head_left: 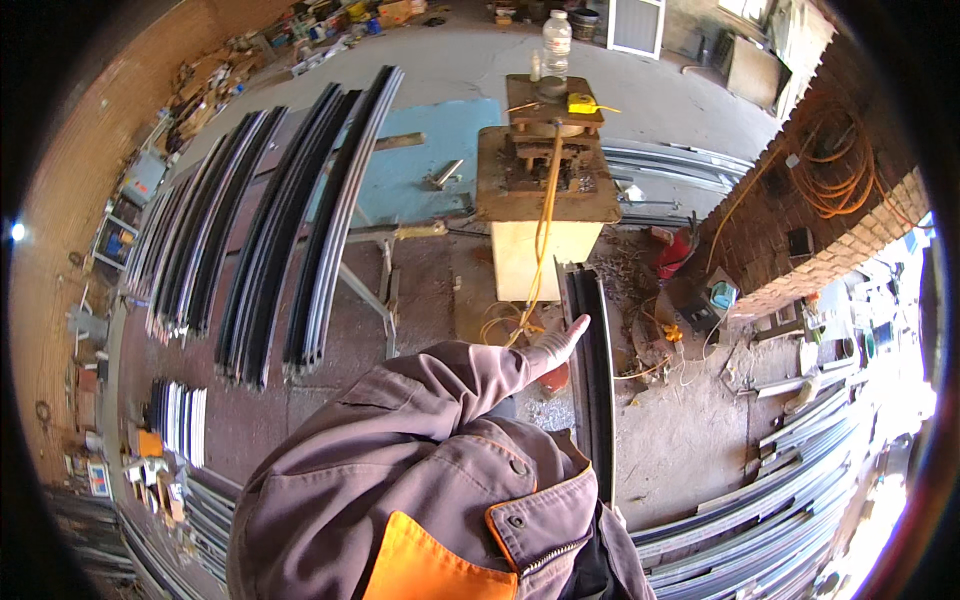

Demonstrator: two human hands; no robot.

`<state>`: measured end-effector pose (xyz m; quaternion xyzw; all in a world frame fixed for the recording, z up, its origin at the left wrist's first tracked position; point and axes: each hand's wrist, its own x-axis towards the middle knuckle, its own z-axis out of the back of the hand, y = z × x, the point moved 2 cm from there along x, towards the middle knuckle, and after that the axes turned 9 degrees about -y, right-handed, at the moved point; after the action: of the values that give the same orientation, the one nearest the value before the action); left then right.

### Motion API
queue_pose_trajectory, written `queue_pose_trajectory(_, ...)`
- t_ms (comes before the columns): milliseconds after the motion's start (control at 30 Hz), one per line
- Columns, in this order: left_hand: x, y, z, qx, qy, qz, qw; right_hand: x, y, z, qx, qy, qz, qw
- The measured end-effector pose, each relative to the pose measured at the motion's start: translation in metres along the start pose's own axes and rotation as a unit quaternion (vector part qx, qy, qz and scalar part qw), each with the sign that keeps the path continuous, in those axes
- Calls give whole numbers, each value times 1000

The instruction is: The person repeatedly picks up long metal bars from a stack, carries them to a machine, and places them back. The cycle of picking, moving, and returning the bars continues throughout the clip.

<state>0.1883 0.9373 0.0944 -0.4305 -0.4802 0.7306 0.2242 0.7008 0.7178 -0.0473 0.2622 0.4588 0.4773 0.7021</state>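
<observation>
My left hand [557,348], in a pale glove with a bare fingertip or thumb showing, reaches across from the left. It lies against the side of a long dark metal profile [594,370] and appears to grip it; the other fingers are hidden. The profile runs from beside my body toward a machine [555,165] on a cream-coloured stand [545,258]. My right hand does not show; my jacket covers that side. On top of the machine are a clear plastic bottle [556,45] and a yellow tape measure [581,103].
Bundles of dark profiles [340,220] rest on a metal trestle [388,285] at left. More light profiles [760,490] lie at lower right. A brick pillar [830,255] with a coiled orange hose [835,165] stands at right. Scraps and a yellow cable [545,220] surround the stand.
</observation>
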Motion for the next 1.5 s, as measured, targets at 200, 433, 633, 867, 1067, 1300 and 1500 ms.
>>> queue_pose_trajectory(200, -77, -109, 13, -185, 31, -150, 971, 46, 149, 14, 1, -49, 210, 976)
queue_pose_trajectory(433, -182, -123, 43, 66, 168, -226, 957, 118, 314, -34, 21, -129, 387, 913)
queue_pose_trajectory(633, -201, 4, 99, 2, 98, -205, 974, 125, 411, -101, 14, -158, 426, 891)
queue_pose_trajectory(867, -274, 84, 257, 229, -143, -261, 927, -45, 543, -220, 384, 123, 167, 900)
queue_pose_trajectory(1067, -377, 135, 346, 413, -293, -136, 852, -191, 602, -296, 399, 250, 71, 879)
queue_pose_trajectory(1300, -470, 162, 415, 442, -502, -126, 733, -243, 627, -366, 322, 353, 8, 879)
queue_pose_trajectory(1500, -489, 148, 440, 365, -535, -91, 757, -197, 618, -477, 327, 452, -44, 828)
